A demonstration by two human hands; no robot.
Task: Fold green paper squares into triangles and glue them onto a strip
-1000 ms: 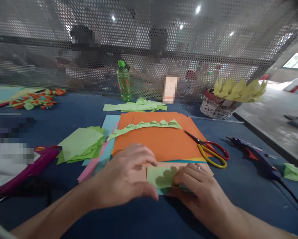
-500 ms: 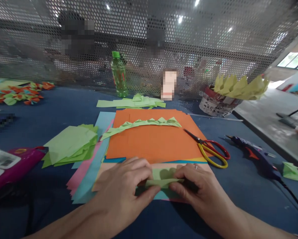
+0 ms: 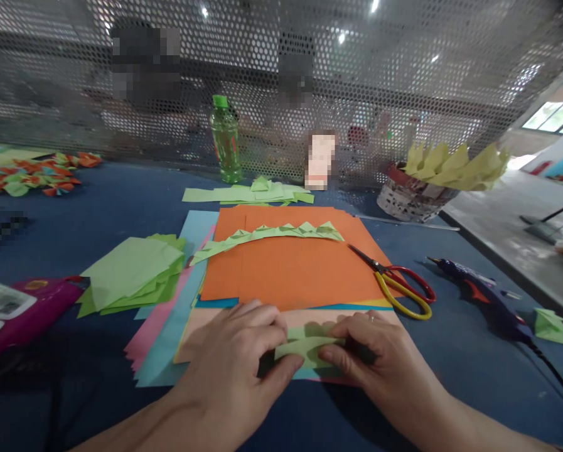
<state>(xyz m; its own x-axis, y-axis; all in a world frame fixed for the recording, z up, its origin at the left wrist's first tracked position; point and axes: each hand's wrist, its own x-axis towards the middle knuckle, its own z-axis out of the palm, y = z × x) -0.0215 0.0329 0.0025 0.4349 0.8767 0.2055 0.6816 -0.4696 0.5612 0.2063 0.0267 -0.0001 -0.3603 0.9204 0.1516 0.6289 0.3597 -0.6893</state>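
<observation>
Between my two hands is a light green piece of paper (image 3: 309,353), its near edge folded up. My left hand (image 3: 250,351) grips its left end between thumb and fingers, and my right hand (image 3: 375,351) pinches the right end the same way. Beneath it lie stacked coloured sheets, with orange paper (image 3: 281,270) uppermost farther back. Across the orange paper runs a green folded-paper strip (image 3: 272,234) with a row of pointed peaks. Scissors (image 3: 396,282) with one red and one yellow handle rest at the stack's right edge.
Left of the stack lie green paper squares (image 3: 130,270) and a magenta device (image 3: 31,314). A glue gun (image 3: 483,295) and a folded green piece (image 3: 553,326) are at right. Behind stand a green bottle (image 3: 226,141), green strips (image 3: 234,195) and a paper-covered pot (image 3: 413,198) before a perforated screen.
The folded near flap of the green paper now shows wider and tilts more toward me. Both hands stay almost in place, still on its ends.
</observation>
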